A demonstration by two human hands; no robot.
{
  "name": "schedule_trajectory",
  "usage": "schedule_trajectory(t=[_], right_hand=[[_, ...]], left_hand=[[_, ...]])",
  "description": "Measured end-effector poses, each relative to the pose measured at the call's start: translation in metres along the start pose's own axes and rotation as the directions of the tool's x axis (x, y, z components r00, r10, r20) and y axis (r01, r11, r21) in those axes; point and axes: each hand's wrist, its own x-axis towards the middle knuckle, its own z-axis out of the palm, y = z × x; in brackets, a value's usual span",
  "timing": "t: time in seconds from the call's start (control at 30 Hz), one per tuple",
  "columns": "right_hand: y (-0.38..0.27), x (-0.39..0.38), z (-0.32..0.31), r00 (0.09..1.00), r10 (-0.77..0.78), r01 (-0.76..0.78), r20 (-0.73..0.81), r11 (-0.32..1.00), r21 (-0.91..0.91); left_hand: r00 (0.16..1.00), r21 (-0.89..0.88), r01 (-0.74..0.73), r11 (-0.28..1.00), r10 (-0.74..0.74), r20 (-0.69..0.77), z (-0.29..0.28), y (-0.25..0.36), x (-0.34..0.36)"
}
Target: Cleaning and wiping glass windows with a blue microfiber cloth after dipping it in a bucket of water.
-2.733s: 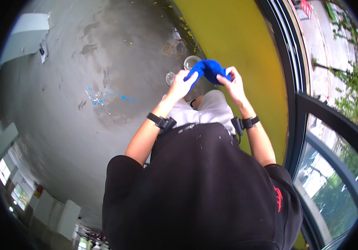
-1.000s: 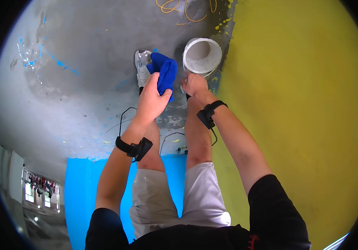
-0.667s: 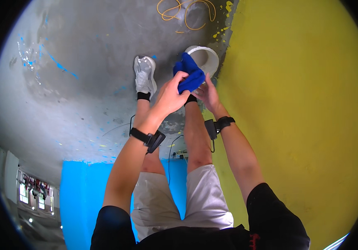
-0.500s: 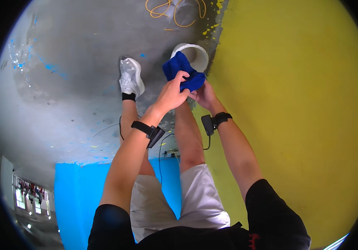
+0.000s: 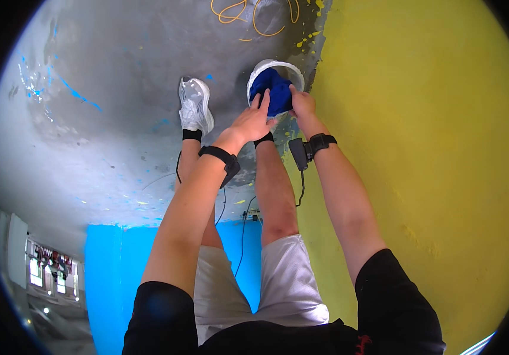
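Observation:
A dark blue cloth [image 5: 278,94] lies bunched in the mouth of a white bucket [image 5: 260,68] on the floor. My left hand [image 5: 251,122] reaches over the bucket's near rim, its index and middle fingers stretched out and apart against the cloth. On the bucket's right side, my right hand [image 5: 305,110] is closed at the cloth's edge, thumb uppermost. Its other fingers are mostly hidden, so its contact with the rim is unclear. The bucket's inside is largely covered by the cloth.
A yellow painted wall [image 5: 426,148] rises close on the right. Yellow cord [image 5: 257,21] lies coiled beyond the bucket. My shoe [image 5: 195,106] stands left of it. A blue painted surface [image 5: 103,272] is behind my legs, and thin black cables [image 5: 243,236] hang beside them.
Both hands have moved away from me with the blue cloth, from above the bucket's near side into its mouth. My left fingers have straightened from their curled grip.

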Motion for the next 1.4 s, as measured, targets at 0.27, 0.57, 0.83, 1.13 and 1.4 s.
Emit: schedule_trajectory(t=[0.27, 0.57, 0.83, 1.13, 1.4], right_hand=[[0.006, 0.014, 0.003, 0.918, -0.355, 0.377, 0.176, 0.920, -0.106], [0.006, 0.014, -0.007, 0.860, -0.473, 0.507, 0.191, 0.748, -0.428], [-0.005, -0.010, 0.037, 0.769, -0.497, 0.604, 0.401, 0.360, -0.711], [0.025, 0.032, 0.068, 0.780, -0.501, 0.548, 0.375, 0.259, -0.795], [0.030, 0.050, 0.088, 0.793, -0.508, 0.538, 0.336, 0.328, -0.776]], left_hand=[[0.981, 0.032, 0.102, 0.994, -0.106, 0.161, -0.008, -0.008, 0.016], [0.995, -0.358, 0.044, 0.933, -0.010, 0.095, -0.026, 0.046, -0.063], [0.994, -0.340, 0.110, 0.934, -0.103, 0.039, -0.030, 0.044, -0.113], [0.998, -0.278, 0.014, 0.960, 0.002, 0.060, -0.018, 0.047, -0.098], [0.992, -0.253, -0.063, 0.965, 0.087, 0.086, -0.057, 0.059, -0.091]])
